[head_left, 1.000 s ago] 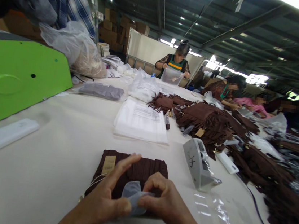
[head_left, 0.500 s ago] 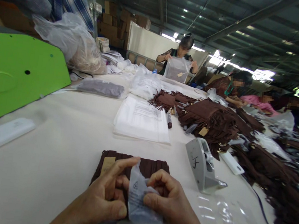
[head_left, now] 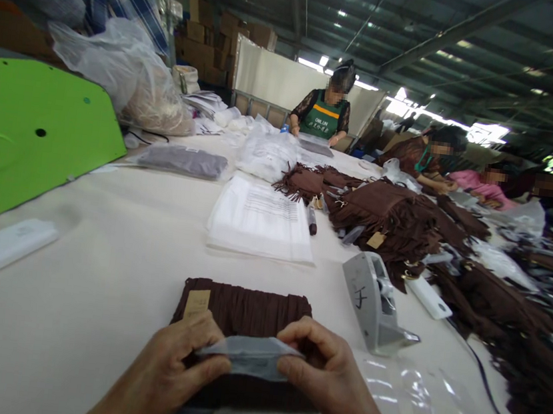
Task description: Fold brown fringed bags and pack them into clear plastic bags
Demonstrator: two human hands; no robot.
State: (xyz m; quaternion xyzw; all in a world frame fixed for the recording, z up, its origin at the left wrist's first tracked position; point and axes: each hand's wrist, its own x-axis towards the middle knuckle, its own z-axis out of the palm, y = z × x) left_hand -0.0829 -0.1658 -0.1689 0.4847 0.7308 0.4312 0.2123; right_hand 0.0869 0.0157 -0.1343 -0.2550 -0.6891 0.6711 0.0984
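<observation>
A small translucent plastic bag (head_left: 255, 355) is stretched between my two hands, its edge facing me. My left hand (head_left: 174, 362) pinches one end between thumb and fingers. At the other end, my right hand (head_left: 321, 370) grips the bag the same way. Directly beneath lies a dark brown fringed bag (head_left: 254, 308), flat on the table, with a tan paper tag (head_left: 197, 303) at its upper left. My hands and the plastic cover its middle. Some clear plastic shows under its near edge.
A grey tape dispenser (head_left: 370, 306) stands to the right, beside clear plastic sheets (head_left: 424, 400) and a cable. Stacked white bags (head_left: 262, 222) lie ahead. Brown fringed bags (head_left: 386, 214) are heaped at right. A green machine (head_left: 32, 143) occupies the left. Several co-workers are across the table.
The small plastic bag went from hanging upright and crumpled to being pulled taut sideways, with my left hand now gripping it. Across the table, a co-worker lowered a clear bag onto the surface.
</observation>
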